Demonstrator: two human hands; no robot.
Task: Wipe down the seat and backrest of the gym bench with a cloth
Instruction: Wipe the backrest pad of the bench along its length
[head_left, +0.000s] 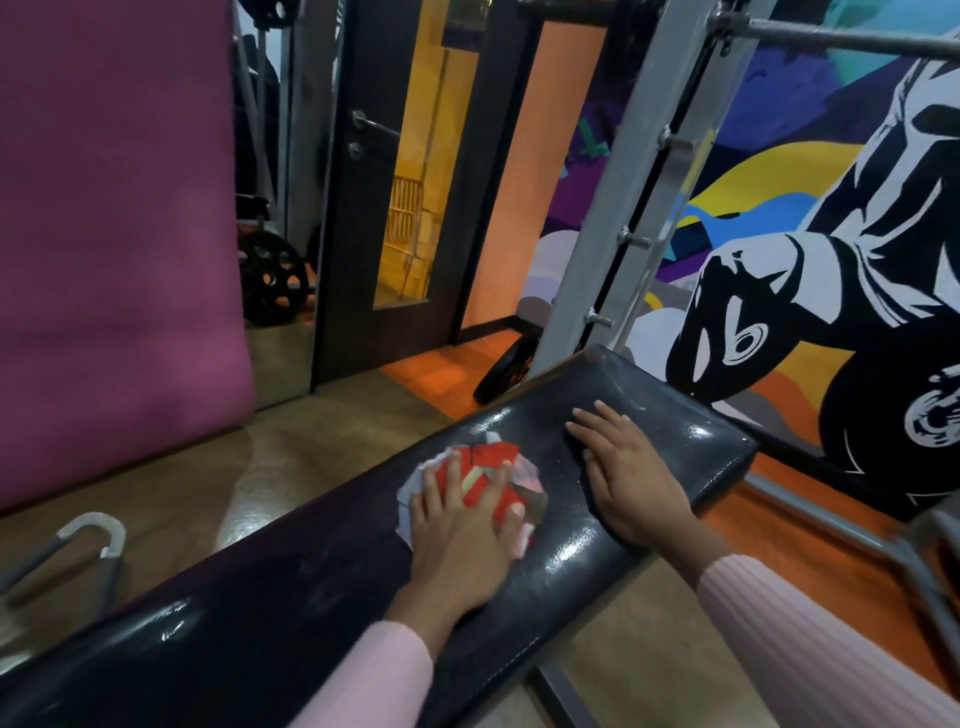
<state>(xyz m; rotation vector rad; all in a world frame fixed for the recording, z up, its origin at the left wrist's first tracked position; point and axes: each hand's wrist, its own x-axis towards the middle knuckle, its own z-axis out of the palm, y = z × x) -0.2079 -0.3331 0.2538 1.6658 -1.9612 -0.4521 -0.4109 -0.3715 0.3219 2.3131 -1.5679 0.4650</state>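
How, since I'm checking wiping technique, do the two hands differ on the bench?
The left hand presses the red and white cloth; the right hand lies on bare bench padding. The left sits nearer the person, the right nearer the pad's end. Both lie flat, fingers straight.

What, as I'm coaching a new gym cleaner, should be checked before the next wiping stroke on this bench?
1. Left hand pressing flat on the cloth: ok.
2. Right hand resting flat on the bench, beside the cloth and not on it: ok.
3. Cloth spread out for full contact: not ok, it is crumpled.
4. Pad near the right hand clean: not ok, pale specks show.
5. Underside of the cloth clean: cannot tell.
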